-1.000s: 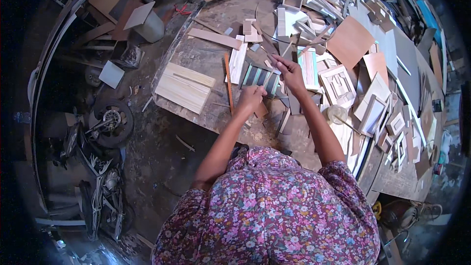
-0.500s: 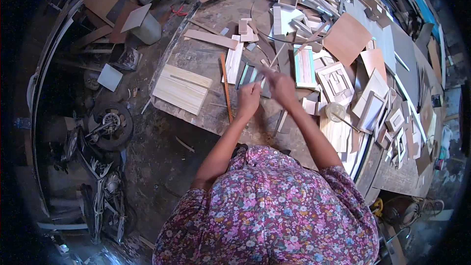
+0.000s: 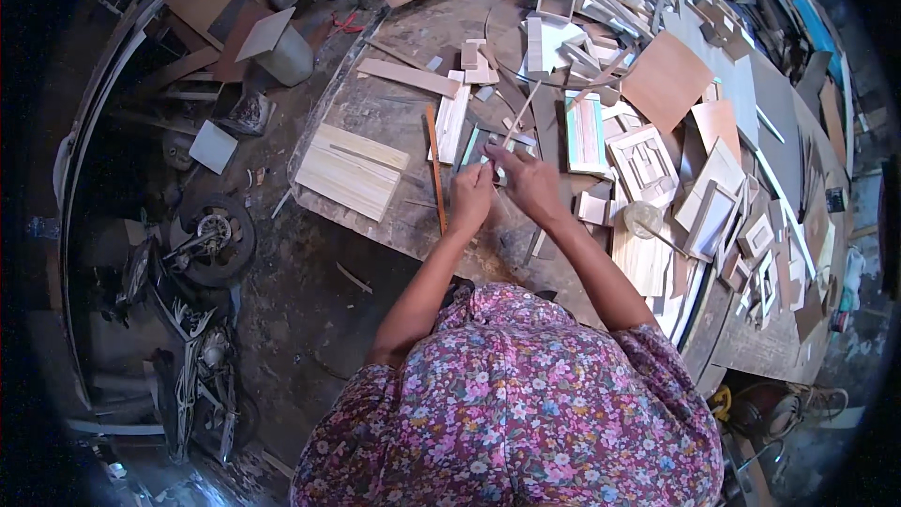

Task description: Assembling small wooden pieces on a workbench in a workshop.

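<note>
A thin wooden strip [image 3: 522, 115] slants up and away from between my hands over the workbench. My left hand [image 3: 471, 197] is closed, with thumb and fingers pinched at the strip's near end. Just to the right, my right hand [image 3: 530, 190] bends its fingers onto the strip close to the left fingertips. The exact grip is partly hidden by the fingers. Beneath and beyond the hands lies a small piece with green edges [image 3: 475, 145], partly covered. A panel with green sides and pale stripes [image 3: 587, 131] lies to the right of the right hand.
Left on the bench [image 3: 324, 75] are pale boards [image 3: 352, 169] and an orange-brown strip [image 3: 435, 169]. To the right stand a round container with a stick [image 3: 642, 218] and a carved wooden frame [image 3: 644, 161]. Offcuts crowd the far side. A wheel [image 3: 214, 233] lies on the floor.
My right hand, blurred before, has come down and nearer to my left fingertips. The strip's far end has swung slightly left. My left hand stays about where it was.
</note>
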`<state>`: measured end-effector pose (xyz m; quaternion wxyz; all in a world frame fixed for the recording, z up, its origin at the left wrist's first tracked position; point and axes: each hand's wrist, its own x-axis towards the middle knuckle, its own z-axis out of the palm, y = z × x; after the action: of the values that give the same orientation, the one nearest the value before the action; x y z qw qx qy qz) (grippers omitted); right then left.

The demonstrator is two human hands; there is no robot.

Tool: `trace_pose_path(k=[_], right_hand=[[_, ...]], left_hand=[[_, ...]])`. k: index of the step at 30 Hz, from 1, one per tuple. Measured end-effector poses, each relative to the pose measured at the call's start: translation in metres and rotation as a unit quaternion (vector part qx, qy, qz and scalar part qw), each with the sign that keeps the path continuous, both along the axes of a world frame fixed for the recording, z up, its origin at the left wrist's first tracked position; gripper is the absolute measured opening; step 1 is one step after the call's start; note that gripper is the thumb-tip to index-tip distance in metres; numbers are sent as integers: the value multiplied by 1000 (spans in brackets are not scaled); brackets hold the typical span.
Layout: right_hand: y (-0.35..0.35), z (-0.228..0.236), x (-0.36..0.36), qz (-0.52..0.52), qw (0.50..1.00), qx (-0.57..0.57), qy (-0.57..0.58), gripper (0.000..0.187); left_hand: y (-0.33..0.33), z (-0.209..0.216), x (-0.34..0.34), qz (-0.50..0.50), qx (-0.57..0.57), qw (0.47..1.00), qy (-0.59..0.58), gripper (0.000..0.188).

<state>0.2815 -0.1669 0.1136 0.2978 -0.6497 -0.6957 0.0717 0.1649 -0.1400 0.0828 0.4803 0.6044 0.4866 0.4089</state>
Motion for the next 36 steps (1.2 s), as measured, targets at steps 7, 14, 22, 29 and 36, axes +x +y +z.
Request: trace_pose_path(k=[7, 14, 22, 29, 36], right_hand=[[24, 14, 34, -109, 993, 29, -17, 41], [5, 1, 10, -40, 997, 52, -47, 46], [9, -4, 10, -53, 997, 57, 11, 47], [23, 7, 27, -96, 994, 36, -21, 43], [3, -2, -4, -27, 997, 71, -16, 38]], left_hand=[[-2, 12, 9, -48, -43, 998, -25, 31], [2, 4, 6, -6, 17, 1000, 0, 37], [2, 15, 7, -8, -99, 994, -42, 34], [1, 10, 6, -28, -68, 997, -33, 32], [3, 14, 3, -4, -77, 996, -36, 34]])
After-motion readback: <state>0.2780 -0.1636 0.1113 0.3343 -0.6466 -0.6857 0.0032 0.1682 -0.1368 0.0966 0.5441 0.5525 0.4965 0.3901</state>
